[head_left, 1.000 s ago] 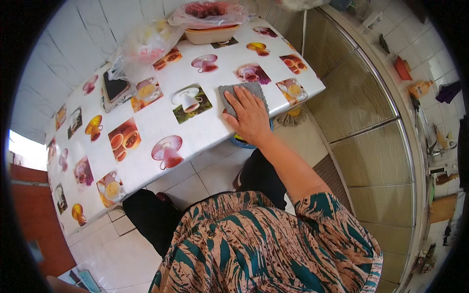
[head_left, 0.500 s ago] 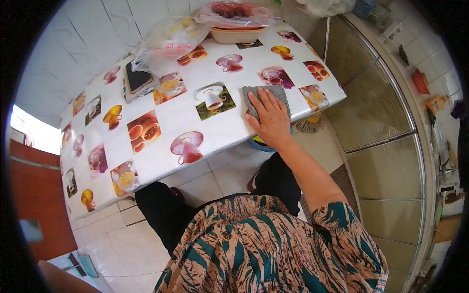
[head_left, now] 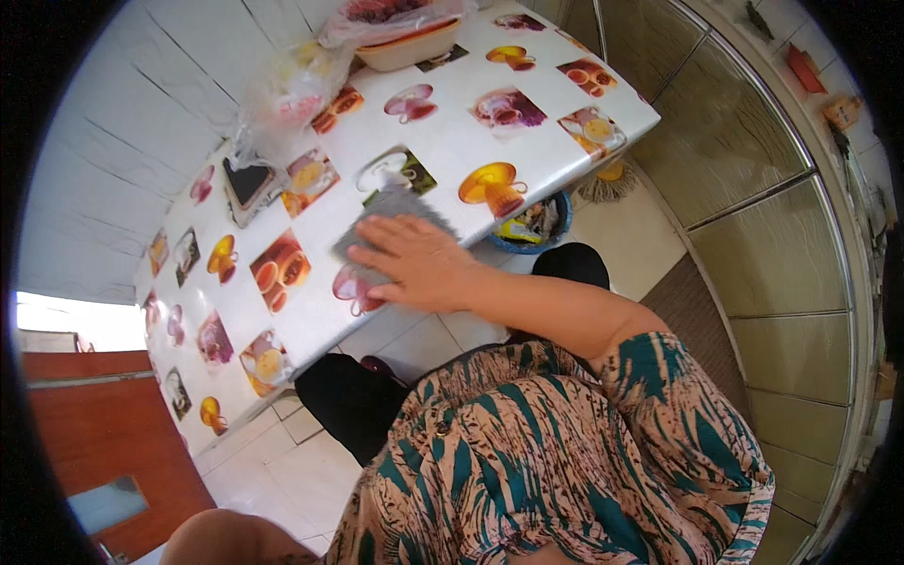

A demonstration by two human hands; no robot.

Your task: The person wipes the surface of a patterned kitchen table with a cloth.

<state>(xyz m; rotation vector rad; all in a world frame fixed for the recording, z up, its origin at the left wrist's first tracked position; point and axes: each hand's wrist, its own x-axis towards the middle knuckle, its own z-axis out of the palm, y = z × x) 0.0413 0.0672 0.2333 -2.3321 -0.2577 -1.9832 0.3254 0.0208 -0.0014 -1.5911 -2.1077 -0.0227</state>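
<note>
My right hand (head_left: 414,259) lies flat on a grey cloth (head_left: 400,202), its fingers spread and pressing it onto the table. Under them is a white plastic tablecloth (head_left: 320,221) printed with pictures of cups and saucers. The cloth covers part of the printed pictures near the table's front edge. At the lower left, part of my bent left arm (head_left: 240,539) shows; my left hand is outside the picture.
At the table's back stand a clear plastic bag (head_left: 292,94) and a beige container (head_left: 410,49) with bagged dark red contents. A dark-screened phone-like object (head_left: 248,184) lies by the wall. Below the front edge is a blue bin (head_left: 563,221). Cabinet doors (head_left: 734,132) line the right.
My right hand has slid the grey cloth left and toward me along the table. My view has shifted, so the blue bin shows more, and more of my left arm is visible.
</note>
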